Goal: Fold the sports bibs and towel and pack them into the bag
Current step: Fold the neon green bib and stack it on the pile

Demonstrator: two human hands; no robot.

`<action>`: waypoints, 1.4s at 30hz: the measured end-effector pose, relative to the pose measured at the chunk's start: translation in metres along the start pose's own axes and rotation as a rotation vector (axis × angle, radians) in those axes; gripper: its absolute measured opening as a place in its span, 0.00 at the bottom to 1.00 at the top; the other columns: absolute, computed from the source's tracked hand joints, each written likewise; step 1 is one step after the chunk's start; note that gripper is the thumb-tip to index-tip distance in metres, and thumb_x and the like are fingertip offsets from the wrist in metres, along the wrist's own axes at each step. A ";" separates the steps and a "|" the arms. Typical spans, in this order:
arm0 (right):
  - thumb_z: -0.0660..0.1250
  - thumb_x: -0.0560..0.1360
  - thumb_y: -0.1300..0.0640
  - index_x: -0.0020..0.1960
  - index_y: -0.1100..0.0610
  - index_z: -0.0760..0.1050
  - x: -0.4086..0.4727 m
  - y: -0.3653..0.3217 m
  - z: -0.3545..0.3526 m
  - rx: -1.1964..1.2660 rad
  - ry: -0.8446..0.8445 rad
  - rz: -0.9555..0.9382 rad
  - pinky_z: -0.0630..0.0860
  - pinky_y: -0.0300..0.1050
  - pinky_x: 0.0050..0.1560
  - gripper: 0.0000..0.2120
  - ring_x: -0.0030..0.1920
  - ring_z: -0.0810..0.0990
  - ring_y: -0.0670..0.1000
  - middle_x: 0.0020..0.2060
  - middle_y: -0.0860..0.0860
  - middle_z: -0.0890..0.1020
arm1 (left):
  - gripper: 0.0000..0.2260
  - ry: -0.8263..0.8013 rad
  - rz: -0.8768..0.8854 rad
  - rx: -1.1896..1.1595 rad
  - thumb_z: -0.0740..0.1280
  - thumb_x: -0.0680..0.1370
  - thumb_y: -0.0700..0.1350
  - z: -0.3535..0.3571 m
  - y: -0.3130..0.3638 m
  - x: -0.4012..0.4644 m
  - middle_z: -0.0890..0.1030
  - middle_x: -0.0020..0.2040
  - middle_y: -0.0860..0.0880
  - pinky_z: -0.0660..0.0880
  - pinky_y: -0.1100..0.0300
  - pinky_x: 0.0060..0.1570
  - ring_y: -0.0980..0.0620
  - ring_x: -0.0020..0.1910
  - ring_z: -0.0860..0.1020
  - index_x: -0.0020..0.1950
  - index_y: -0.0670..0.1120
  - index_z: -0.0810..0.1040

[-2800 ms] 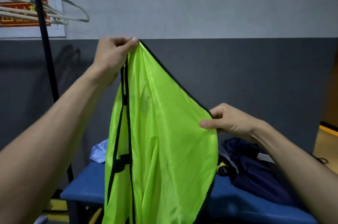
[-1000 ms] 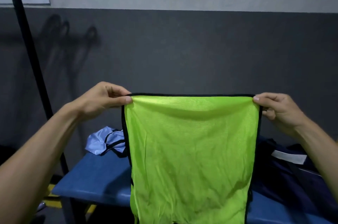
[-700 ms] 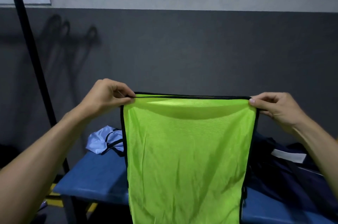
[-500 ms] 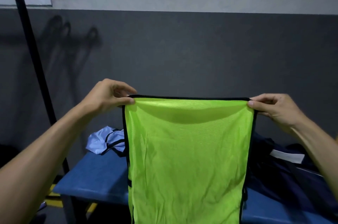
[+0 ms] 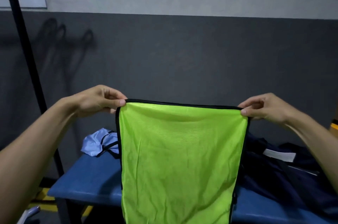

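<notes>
Green bib (image 5: pixel 180 159) hangs pinched by your left hand (image 5: pixel 99 100) and right hand (image 5: pixel 263 107); loosen either pinch and that slippery corner drops.

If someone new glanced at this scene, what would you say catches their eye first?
The neon green bib, stretched flat mid-frame, pinched at its top corners by the left hand and the right hand. Behind it, a blue bench carries a crumpled light blue bib at left and a dark navy bag at right.
</notes>
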State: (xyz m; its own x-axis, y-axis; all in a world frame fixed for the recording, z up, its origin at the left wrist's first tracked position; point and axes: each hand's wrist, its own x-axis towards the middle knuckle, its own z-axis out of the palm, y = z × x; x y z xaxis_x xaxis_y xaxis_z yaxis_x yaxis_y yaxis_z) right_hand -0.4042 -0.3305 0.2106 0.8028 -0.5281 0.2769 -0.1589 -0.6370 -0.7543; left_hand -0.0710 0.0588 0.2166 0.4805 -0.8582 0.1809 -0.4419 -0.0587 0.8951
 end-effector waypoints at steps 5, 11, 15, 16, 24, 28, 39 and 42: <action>0.75 0.74 0.61 0.50 0.61 0.84 -0.002 -0.011 -0.012 -0.067 -0.130 0.119 0.80 0.41 0.44 0.06 0.43 0.82 0.49 0.42 0.56 0.86 | 0.32 -0.034 0.043 0.089 0.83 0.58 0.64 -0.002 0.006 -0.005 0.84 0.43 0.45 0.80 0.65 0.43 0.55 0.40 0.80 0.49 0.42 0.86; 0.74 0.72 0.58 0.47 0.62 0.80 -0.005 -0.014 -0.016 0.367 -0.208 0.132 0.80 0.32 0.40 0.08 0.38 0.81 0.42 0.39 0.51 0.82 | 0.08 0.013 0.003 0.100 0.73 0.77 0.45 -0.003 0.001 -0.007 0.83 0.42 0.45 0.78 0.65 0.41 0.54 0.39 0.78 0.48 0.41 0.86; 0.68 0.78 0.62 0.45 0.60 0.80 0.009 -0.016 0.016 0.333 -0.143 0.226 0.76 0.34 0.37 0.04 0.31 0.80 0.41 0.35 0.50 0.82 | 0.06 0.307 -0.005 0.680 0.71 0.80 0.44 0.010 -0.021 0.021 0.85 0.38 0.50 0.82 0.59 0.41 0.52 0.38 0.84 0.45 0.46 0.85; 0.69 0.79 0.62 0.44 0.59 0.79 0.011 -0.017 0.025 0.272 -0.120 0.255 0.74 0.36 0.37 0.04 0.29 0.77 0.42 0.31 0.48 0.80 | 0.07 0.333 -0.054 0.816 0.71 0.80 0.45 0.016 -0.023 0.023 0.85 0.37 0.50 0.81 0.58 0.39 0.52 0.36 0.84 0.45 0.45 0.85; 0.71 0.76 0.64 0.43 0.62 0.80 -0.030 -0.081 0.114 0.297 -0.244 0.213 0.81 0.44 0.32 0.03 0.26 0.75 0.47 0.29 0.54 0.73 | 0.06 -0.079 -0.172 -0.101 0.70 0.79 0.37 0.120 0.020 -0.018 0.80 0.36 0.43 0.81 0.57 0.40 0.50 0.35 0.80 0.45 0.39 0.85; 0.71 0.76 0.64 0.45 0.64 0.81 -0.049 -0.111 0.146 0.407 -0.209 0.168 0.84 0.45 0.37 0.03 0.28 0.80 0.48 0.30 0.54 0.81 | 0.05 0.011 -0.169 -0.320 0.71 0.78 0.38 0.155 0.027 -0.016 0.83 0.42 0.39 0.81 0.57 0.41 0.47 0.39 0.81 0.48 0.38 0.85; 0.75 0.74 0.64 0.47 0.69 0.81 -0.065 -0.121 0.158 0.383 -0.051 0.073 0.84 0.46 0.36 0.07 0.39 0.87 0.61 0.39 0.64 0.86 | 0.09 0.207 -0.166 -0.337 0.72 0.77 0.35 0.170 0.035 -0.024 0.85 0.42 0.34 0.85 0.53 0.42 0.46 0.33 0.84 0.54 0.32 0.82; 0.76 0.74 0.62 0.44 0.67 0.83 -0.063 -0.121 0.156 0.296 -0.045 0.060 0.85 0.53 0.42 0.07 0.39 0.87 0.61 0.38 0.62 0.86 | 0.10 0.191 -0.189 -0.347 0.72 0.77 0.35 0.170 0.037 -0.023 0.85 0.43 0.35 0.85 0.53 0.43 0.46 0.35 0.85 0.56 0.33 0.81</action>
State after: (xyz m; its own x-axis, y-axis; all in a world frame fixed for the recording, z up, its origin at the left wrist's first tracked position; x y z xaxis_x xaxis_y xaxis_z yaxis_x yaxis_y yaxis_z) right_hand -0.3464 -0.1327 0.1918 0.8229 -0.5300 0.2049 -0.0379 -0.4109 -0.9109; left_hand -0.2275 -0.0105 0.1761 0.6746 -0.7369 0.0437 -0.0676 -0.0027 0.9977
